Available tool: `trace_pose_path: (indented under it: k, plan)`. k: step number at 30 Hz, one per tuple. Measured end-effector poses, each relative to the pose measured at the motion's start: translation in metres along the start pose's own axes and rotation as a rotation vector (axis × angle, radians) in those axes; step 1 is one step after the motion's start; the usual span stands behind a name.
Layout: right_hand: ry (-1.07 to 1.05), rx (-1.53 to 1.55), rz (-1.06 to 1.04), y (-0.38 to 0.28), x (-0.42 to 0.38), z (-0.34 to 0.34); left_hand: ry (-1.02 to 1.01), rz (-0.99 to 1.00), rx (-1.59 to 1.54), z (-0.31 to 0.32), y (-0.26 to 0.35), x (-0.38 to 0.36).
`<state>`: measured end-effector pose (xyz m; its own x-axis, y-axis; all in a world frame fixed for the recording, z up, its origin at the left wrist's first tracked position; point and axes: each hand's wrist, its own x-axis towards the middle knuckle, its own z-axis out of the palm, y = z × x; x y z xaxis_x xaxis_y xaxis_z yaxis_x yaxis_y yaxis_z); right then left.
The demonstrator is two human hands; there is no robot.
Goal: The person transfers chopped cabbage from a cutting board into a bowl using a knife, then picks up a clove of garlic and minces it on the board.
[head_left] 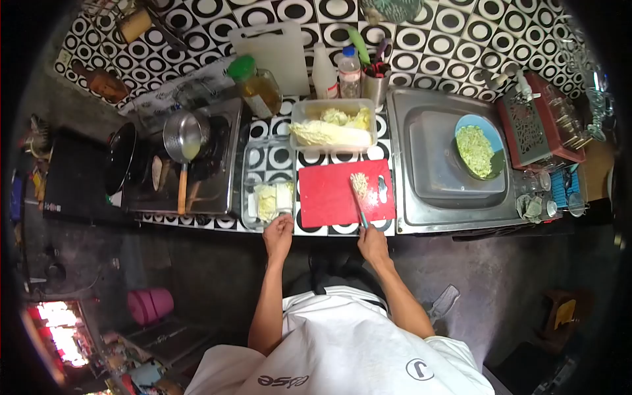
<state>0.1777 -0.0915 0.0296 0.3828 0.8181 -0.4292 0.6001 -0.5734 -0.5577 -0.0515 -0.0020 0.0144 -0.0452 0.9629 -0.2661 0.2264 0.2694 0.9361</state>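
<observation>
My right hand (374,243) is wrapped round the handle of a knife (361,209) near the front edge of a red cutting board (326,194). The blade points away from me, its far part by a small heap of chopped pale food (359,184). My left hand (279,228) has its fingers curled together at the front right corner of a clear container (249,207); whether it grips anything is too small to tell. Pale leafy pieces (266,201) and white blocks (284,195) lie in that container. Behind the board, a plastic box (333,146) holds cabbage (336,133).
At left, a saucepan (186,135) and a black pan (121,157) sit on the stove (225,141). A jar (253,85) and bottles stand at the back. On the right, a blue bowl (464,123) of chopped greens rests over the sink (407,212).
</observation>
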Motion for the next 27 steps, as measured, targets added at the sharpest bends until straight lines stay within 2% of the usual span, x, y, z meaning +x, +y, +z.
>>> trace_pose_path:
  k: [1,2,3,7,11,13,15,17,20,23,24,25,27]
  plan:
    - [0.070,0.066,0.059,-0.001,0.001,0.004,-0.020,0.015,0.007,-0.003,0.006,0.001]
    - [0.088,0.073,0.024,0.000,0.001,0.009,-0.010,0.036,0.023,-0.006,0.012,0.001]
    - [0.016,0.000,-0.012,0.001,0.001,0.013,-0.028,0.067,0.011,-0.011,0.007,0.007]
    - [0.075,0.004,0.128,-0.026,-0.014,0.016,-0.080,0.128,0.033,-0.028,0.015,0.021]
    - [0.069,0.063,0.042,-0.041,-0.022,0.034,-0.204,0.190,0.053,-0.031,0.012,0.031]
    - [0.119,0.267,0.003,-0.062,-0.038,0.033,-0.268,0.158,0.071,-0.022,0.016,0.030]
    - [0.107,0.232,-0.010,-0.074,-0.051,0.035,-0.417,0.003,-0.117,-0.010,0.018,0.031]
    - [0.038,0.250,-0.056,-0.083,-0.057,0.038,-0.508,-0.275,-0.573,0.003,0.018,0.034]
    - [0.083,0.209,-0.052,-0.088,-0.059,0.050,-0.603,-0.339,-0.600,0.008,0.034,0.042]
    - [0.143,0.276,-0.046,-0.086,-0.063,0.058,-0.630,-0.278,-0.528,0.004,0.036,0.056]
    - [0.148,0.277,-0.018,-0.086,-0.064,0.061,-0.547,-0.184,-0.285,0.003,0.026,0.070]
    - [0.148,0.277,0.010,-0.085,-0.067,0.063,-0.552,-0.184,-0.280,0.001,0.017,0.082]
    - [0.077,0.274,0.058,-0.088,-0.069,0.060,-0.036,0.253,0.297,-0.004,0.005,0.101]
